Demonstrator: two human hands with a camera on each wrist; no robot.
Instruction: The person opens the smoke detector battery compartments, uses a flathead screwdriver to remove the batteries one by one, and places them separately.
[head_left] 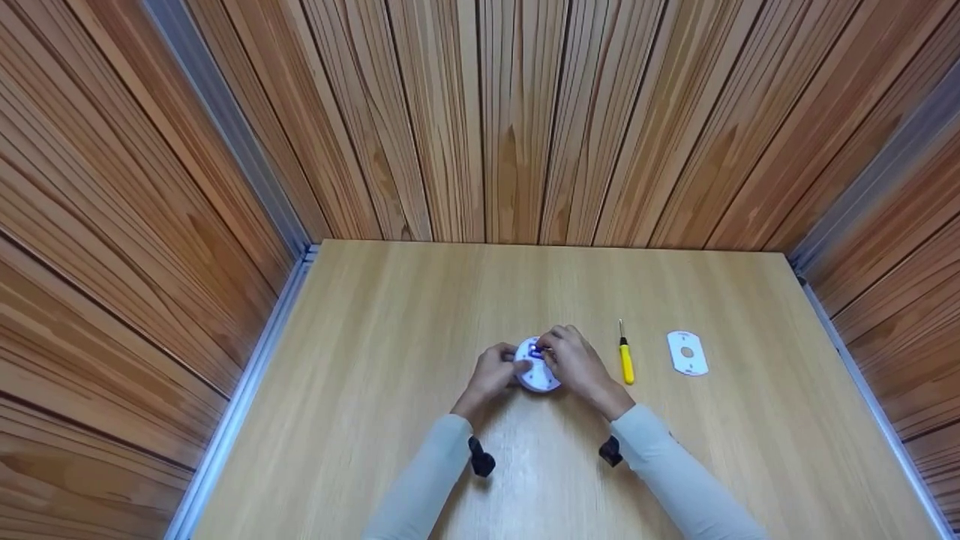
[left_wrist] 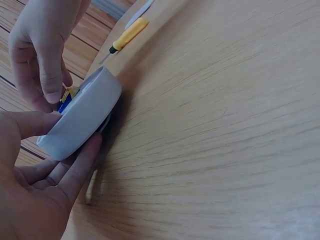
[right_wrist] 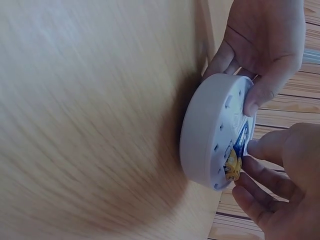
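A round white device, seemingly a smoke detector, is tilted just above the tabletop. My left hand grips its rim, thumb on the upper face and fingers curled underneath, as the left wrist view shows. A blue-and-yellow battery sits in a recess near the edge of that face, partly covered by fingers. My right hand pinches the battery between thumb and fingertips. How deep the battery lies in the recess I cannot tell.
To the right of the hands lies a yellow-handled screwdriver, tip pointing away. Beyond it is a flat white plate with a round centre hole. Wood-panelled walls enclose the back and sides of the wooden table.
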